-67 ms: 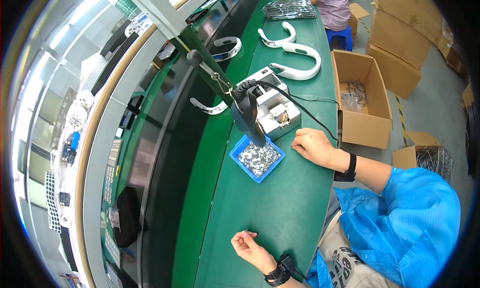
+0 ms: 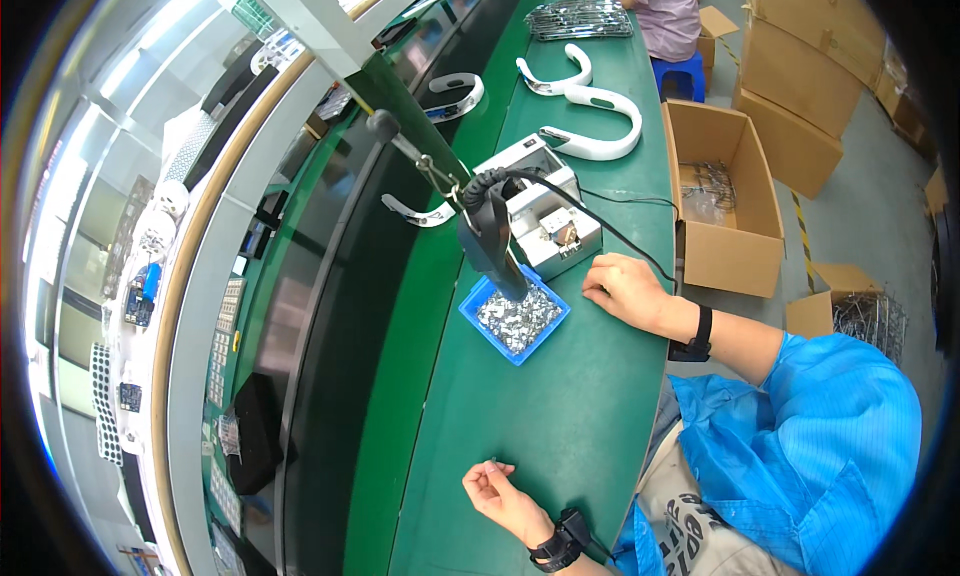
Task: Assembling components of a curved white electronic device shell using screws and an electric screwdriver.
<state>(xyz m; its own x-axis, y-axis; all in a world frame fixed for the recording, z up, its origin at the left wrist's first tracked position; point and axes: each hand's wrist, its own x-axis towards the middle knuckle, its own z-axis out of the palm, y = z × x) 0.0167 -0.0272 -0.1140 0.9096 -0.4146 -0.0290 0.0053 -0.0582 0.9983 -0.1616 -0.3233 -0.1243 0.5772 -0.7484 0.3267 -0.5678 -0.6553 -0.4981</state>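
Note:
My left hand (image 2: 503,498) is low over the green bench (image 2: 455,416). Its thumb and fingers are pinched, with a tiny dark bit showing at the tips, too small to name. My right hand (image 2: 630,291) rests on the bench with its fingers curled closed; whatever they may hold is hidden. Left of it is a blue tray (image 2: 518,358) of small silvery metal parts (image 2: 515,321). A black hand tool (image 2: 490,238), like an electric screwdriver, hangs from a hook over the tray. Behind the tray stands a white metal box-shaped device (image 2: 565,236), just beyond my right hand.
White curved neckband-shaped housings (image 2: 605,126) lie farther along the bench, before a stack of wire racks (image 2: 578,18). An open cardboard box (image 2: 730,256) stands right of the bench. At the far end sits another person (image 2: 665,11). A shelf post (image 2: 310,21) rises at left.
The hanging black tool and its hook have swung slightly to the left and down. Both my hands look unmoved.

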